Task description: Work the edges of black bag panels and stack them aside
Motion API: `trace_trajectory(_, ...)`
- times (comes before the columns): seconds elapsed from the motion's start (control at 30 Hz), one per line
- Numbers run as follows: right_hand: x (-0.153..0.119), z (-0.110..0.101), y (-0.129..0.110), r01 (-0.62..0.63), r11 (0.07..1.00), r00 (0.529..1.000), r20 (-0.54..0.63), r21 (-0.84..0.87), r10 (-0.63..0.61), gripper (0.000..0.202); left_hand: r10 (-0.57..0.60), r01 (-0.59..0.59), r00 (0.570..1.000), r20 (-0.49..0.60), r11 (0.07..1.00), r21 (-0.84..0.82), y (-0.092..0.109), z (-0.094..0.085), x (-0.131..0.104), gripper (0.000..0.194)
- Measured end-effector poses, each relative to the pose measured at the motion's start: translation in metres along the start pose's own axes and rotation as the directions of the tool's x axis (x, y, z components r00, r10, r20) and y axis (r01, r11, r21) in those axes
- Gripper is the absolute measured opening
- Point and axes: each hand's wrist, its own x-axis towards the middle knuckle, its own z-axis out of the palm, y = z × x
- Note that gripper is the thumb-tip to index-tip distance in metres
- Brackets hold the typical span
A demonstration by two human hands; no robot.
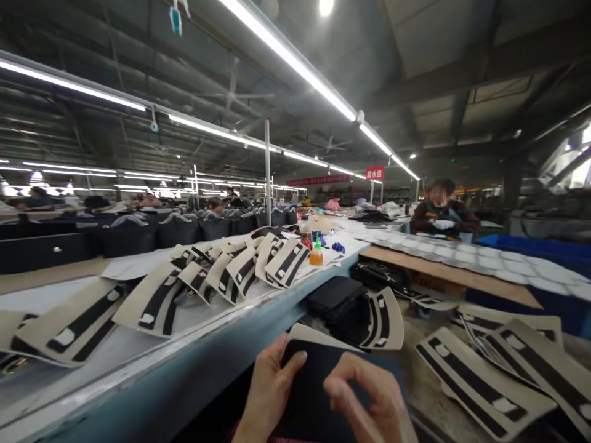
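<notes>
My left hand (268, 394) grips the left edge of a black fabric piece (314, 381) backed by a beige panel, low in the middle of the view. Fingers of my right hand (364, 400) are curled and press on the same black piece from the right. Just beyond my hands lie a stack of black fabric (335, 298) and a curved beige panel with black stripes (385, 320).
A long raised conveyor shelf (152, 363) on the left carries several beige striped panels (152, 301) and an orange glue bottle (316, 252). More striped panels (480, 384) lie at the right. A seated person (441, 212) works behind a board of white pieces (462, 255). Other workers sit far back.
</notes>
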Motion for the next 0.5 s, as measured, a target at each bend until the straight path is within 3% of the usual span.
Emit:
trace_trajectory(0.07, -0.002, -0.003, 0.017, -0.005, 0.994, 0.975, -0.222, -0.108, -0.019, 0.018, -0.043, 0.043, 0.999, 0.000, 0.999, -0.002, 0.009, -0.009, -0.009, 0.026)
trace_trajectory(0.13, -0.002, 0.002, 0.028, 0.017, 0.984, 0.944, -0.321, -0.180, -0.075, 0.010, -0.079, 0.078, 0.997, -0.012, 0.997, -0.029, 0.017, -0.012, -0.021, 0.032)
trace_trajectory(0.2, 0.000, 0.010, 0.033, 0.017, 0.981, 0.959, -0.275, -0.195, -0.072, 0.027, -0.115, 0.112, 0.993, -0.029, 0.990, -0.082, 0.022, -0.009, -0.031, 0.040)
trace_trajectory(0.33, 0.003, 0.018, 0.030, -0.081, 0.976, 0.986, -0.157, -0.204, 0.049, 0.040, -0.200, 0.188, 0.979, -0.044, 0.964, -0.190, 0.019, -0.002, -0.038, 0.041)
trace_trajectory(0.5, 0.004, 0.019, 0.028, -0.286, 0.945, 0.958, -0.062, -0.161, 0.280, 0.031, -0.230, 0.218, 0.973, -0.027, 0.950, -0.224, -0.004, 0.000, -0.041, 0.040)
